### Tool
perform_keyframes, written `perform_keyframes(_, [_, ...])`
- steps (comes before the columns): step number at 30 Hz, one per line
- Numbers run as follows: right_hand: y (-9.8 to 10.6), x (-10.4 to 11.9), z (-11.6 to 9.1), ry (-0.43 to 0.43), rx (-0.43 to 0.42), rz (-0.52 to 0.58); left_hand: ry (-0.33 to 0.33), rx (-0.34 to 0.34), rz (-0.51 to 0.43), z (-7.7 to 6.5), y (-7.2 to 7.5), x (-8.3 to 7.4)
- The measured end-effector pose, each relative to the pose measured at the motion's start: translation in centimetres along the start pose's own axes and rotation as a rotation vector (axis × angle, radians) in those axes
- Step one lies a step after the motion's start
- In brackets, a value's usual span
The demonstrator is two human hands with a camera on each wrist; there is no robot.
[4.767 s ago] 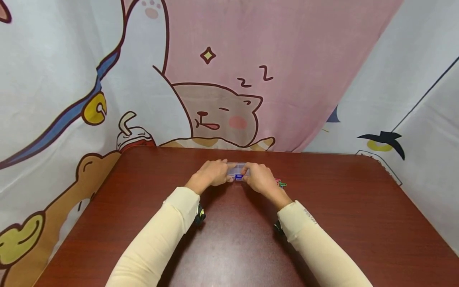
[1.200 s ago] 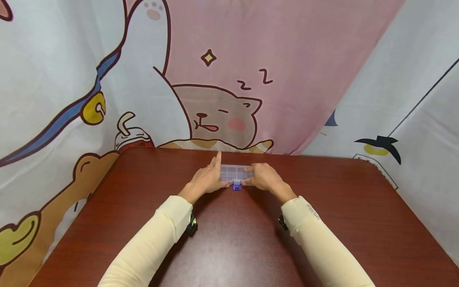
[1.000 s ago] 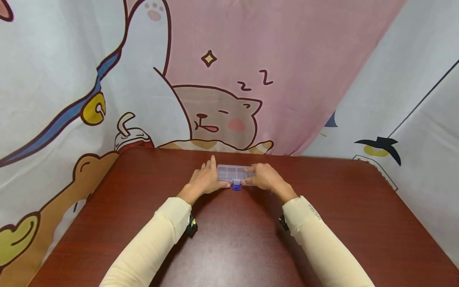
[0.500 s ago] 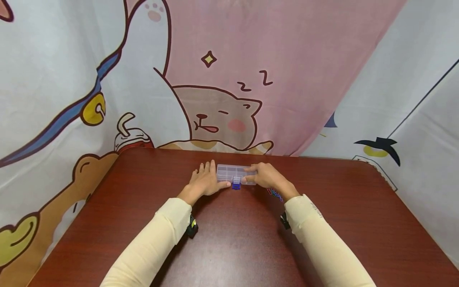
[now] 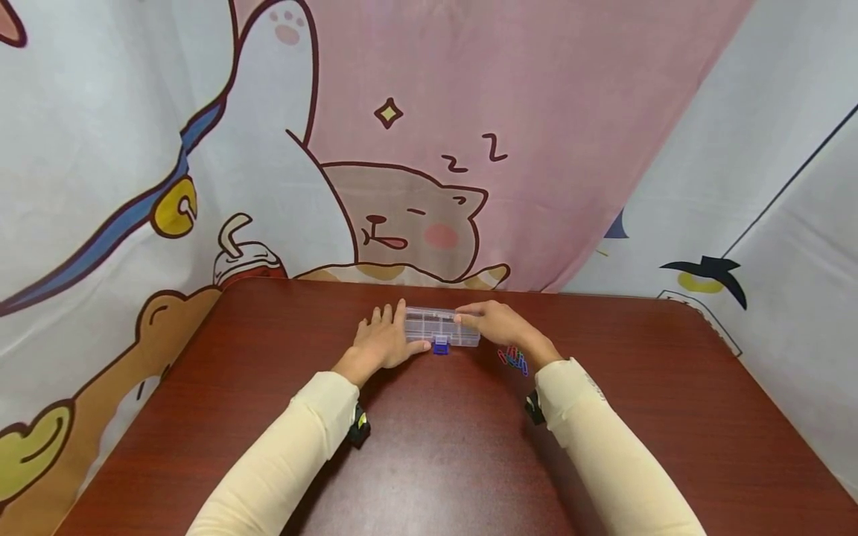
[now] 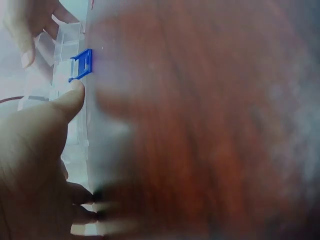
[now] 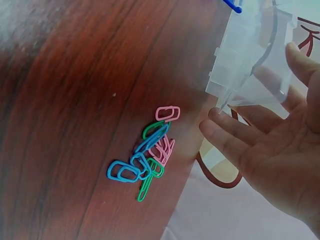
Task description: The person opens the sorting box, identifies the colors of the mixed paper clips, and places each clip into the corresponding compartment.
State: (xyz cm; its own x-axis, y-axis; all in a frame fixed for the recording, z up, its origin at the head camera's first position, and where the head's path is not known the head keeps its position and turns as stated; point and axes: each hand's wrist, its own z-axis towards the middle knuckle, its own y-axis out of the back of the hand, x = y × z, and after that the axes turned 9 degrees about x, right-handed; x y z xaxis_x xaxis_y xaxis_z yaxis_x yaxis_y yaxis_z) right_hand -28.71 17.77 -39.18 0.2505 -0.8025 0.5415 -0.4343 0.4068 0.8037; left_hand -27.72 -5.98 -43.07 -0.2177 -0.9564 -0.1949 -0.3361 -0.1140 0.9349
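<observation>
Clear box [image 5: 436, 327]: it is lying on the table [image 5: 436, 424], far forward, between the two hands.
Left hand [image 5: 382, 345]: it is resting at the box's left end, fingers straight and spreading, the thumb reaching along the front edge, just beside the latch.
Right hand [image 5: 503, 326]: it is touching the right end near the back corner, fingers extending loosely and not curling; in the right wrist view some are showing through the clear plastic.
Blue latch [image 5: 440, 348]: it is sticking out at the middle of the front side, facing the person; the left thumb is being the nearer.
Long axis: it is running from left to right, so each hand is having one short end.
Paper clips [image 7: 155, 150]: pink, green and blue, they are lying in a loose heap, near-right of the box; the right hand is being nearer.
Key relation, I am judging: the right hand is standing close to both box and clips.
</observation>
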Motion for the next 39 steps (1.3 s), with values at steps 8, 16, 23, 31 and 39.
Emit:
perform_keyframes(8, [0.0, 0.2, 0.1, 0.011, -0.042, 0.042, 0.049, -0.037, 0.138, -0.4, 0.1, -0.8])
perform_keyframes(16, [0.0, 0.1, 0.3, 0.011, -0.033, 0.092, 0.045, -0.072, 0.311, -1.0, -0.2, -1.8])
perform_keyframes(23, [-0.1, -0.2, 0.3, 0.008, -0.041, 0.115, -0.003, -0.134, 0.401, -1.7, -0.3, -2.2])
perform_keyframes(31, [-0.3, 0.1, 0.9, -0.010, -0.063, 0.124, -0.051, -0.210, 0.466, -2.1, -0.5, -1.8])
perform_keyframes(39, [-0.1, 0.5, 1.0, -0.084, -0.056, 0.264, -0.046, -0.183, 0.511, -2.3, -0.5, -2.0])
